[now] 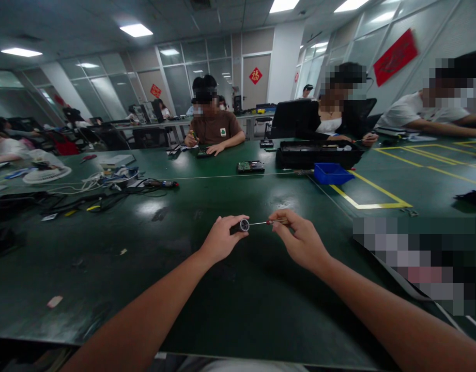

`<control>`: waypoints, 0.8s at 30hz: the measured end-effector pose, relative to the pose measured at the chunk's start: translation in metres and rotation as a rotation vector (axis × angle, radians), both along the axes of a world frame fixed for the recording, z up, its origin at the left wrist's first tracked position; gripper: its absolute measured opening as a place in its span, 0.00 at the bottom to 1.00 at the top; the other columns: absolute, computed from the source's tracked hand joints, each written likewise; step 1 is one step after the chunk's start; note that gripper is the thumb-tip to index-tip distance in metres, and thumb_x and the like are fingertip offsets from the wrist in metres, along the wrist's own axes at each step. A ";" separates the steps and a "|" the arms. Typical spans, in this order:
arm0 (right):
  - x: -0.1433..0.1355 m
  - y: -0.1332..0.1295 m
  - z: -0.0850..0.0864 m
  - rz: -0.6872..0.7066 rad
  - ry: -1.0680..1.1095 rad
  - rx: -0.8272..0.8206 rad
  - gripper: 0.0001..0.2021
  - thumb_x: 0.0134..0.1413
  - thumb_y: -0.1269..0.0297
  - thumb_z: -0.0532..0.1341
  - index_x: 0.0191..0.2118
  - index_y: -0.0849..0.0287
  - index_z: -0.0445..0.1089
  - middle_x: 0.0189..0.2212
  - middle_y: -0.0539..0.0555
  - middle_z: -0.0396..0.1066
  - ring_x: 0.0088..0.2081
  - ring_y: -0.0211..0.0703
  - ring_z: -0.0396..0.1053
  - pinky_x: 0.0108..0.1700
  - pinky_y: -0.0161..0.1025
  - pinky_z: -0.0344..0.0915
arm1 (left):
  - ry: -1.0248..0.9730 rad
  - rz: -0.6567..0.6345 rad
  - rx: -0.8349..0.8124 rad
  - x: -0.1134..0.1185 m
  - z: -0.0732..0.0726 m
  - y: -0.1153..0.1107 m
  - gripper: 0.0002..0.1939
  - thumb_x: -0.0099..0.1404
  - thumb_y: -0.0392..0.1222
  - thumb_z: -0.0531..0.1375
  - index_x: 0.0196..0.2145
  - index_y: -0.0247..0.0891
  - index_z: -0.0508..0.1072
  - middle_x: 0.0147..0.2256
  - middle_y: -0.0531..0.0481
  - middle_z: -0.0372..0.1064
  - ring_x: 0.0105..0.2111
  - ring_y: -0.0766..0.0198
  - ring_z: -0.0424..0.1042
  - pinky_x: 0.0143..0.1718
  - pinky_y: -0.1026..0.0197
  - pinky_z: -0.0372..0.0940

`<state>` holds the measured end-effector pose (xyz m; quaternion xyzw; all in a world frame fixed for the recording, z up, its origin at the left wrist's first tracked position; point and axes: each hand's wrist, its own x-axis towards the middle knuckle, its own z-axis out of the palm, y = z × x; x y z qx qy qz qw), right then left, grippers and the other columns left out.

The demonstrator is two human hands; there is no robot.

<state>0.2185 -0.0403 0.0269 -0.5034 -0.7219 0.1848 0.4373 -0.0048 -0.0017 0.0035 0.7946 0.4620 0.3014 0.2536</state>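
Observation:
My left hand (pixel 221 238) is closed around a dark cylindrical part (pixel 244 225) with a pale ring at its end, which faces right and towards me. From the right, my right hand (pixel 297 235) grips the handle of a screwdriver (pixel 281 221), its thin metal shaft pointing left. The shaft's tip is at the ringed end of the part; whether it touches a screw is too small to tell. Both hands are held above the green table (pixel 230 315). The rest of the cylinder is hidden by my left fingers.
A blue bin (pixel 333 174) stands ahead to the right, beside a long black housing (pixel 319 155). A circuit board (pixel 250 166) lies ahead. Tangled cables (pixel 106 181) spread at left. Several people work around the table.

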 end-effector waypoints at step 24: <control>-0.007 0.003 -0.004 -0.026 0.470 -0.217 0.12 0.59 0.53 0.61 0.41 0.56 0.71 0.34 0.54 0.74 0.36 0.46 0.72 0.42 0.46 0.67 | -0.047 0.027 0.066 0.001 -0.001 0.000 0.20 0.65 0.40 0.63 0.55 0.48 0.71 0.51 0.48 0.72 0.53 0.53 0.69 0.64 0.39 0.52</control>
